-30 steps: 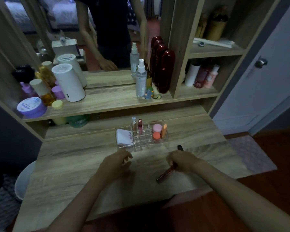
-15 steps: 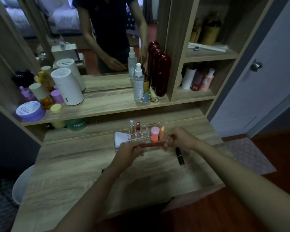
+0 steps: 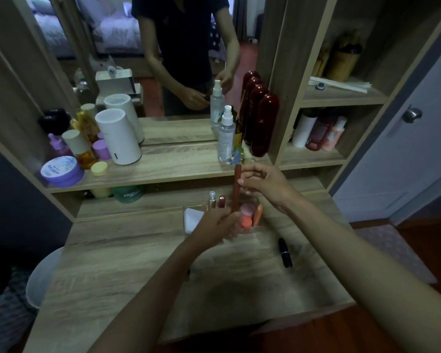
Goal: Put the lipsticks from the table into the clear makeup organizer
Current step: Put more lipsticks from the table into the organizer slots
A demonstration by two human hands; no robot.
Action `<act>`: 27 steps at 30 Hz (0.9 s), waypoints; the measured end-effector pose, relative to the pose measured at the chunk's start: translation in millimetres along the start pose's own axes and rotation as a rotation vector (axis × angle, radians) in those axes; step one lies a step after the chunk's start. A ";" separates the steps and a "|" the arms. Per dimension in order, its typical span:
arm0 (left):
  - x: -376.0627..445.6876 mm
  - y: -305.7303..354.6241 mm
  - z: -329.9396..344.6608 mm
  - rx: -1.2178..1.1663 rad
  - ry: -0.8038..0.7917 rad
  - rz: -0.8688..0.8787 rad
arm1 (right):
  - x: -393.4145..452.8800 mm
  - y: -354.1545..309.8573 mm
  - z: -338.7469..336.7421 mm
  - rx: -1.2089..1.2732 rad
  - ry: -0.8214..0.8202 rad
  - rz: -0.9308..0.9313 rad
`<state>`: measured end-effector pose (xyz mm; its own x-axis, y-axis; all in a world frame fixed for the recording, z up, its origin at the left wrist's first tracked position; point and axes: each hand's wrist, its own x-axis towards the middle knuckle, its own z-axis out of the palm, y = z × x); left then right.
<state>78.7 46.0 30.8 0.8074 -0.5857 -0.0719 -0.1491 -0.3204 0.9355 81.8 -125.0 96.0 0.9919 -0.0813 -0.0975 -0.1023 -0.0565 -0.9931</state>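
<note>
Head view shows a long reddish-brown lipstick (image 3: pixel 237 189) held upright between both hands, directly over the clear makeup organizer (image 3: pixel 252 229). The right hand (image 3: pixel 262 182) pinches the tube near its top with thumb and fingertips; the left hand (image 3: pixel 215 222) is closed around its lower end, where the tube meets the organizer's slots. Whether the tip has already entered a compartment I cannot tell, as the left fingers cover it.

The step in hand looks like seating this lipstick in a slot. The next move probably calls for lining the base with a free cell, easing it straight down, then letting go with both hands without tipping the neighbours.

The tube is slim, matte and dark red-brown, taller than the two short lipsticks (image 3: pixel 217 201) standing just beyond the left hand. Pink and orange items (image 3: pixel 247 215) fill cells just beside the tube, below the right hand.

A black lipstick (image 3: pixel 285 252) lies flat on the desk (image 3: pixel 127 263), below the right wrist and apart from the organizer; it appears to be the one left to put away.
</note>
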 end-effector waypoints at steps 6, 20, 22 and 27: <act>6.5 3.2 11.1 -0.096 -0.199 -0.100 | -3.5 9.0 19.3 -0.044 -0.148 0.118; -41.3 -82.5 -59.1 0.716 -0.315 -0.244 | 48.2 14.2 16.4 -1.354 -0.130 0.120; -49.2 -90.5 -65.9 0.792 -0.332 -0.309 | 52.4 19.3 24.3 -1.439 -0.157 0.114; -62.0 -97.7 -71.2 0.816 -0.313 -0.375 | 57.6 30.1 38.4 -1.480 -0.152 0.123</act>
<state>83.9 166.6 -31.4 0.7119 -0.4737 -0.5185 -0.3590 -0.8800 0.3110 138.8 -93.2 58.1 0.9603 -0.0635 -0.2716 -0.0726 -0.9971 -0.0239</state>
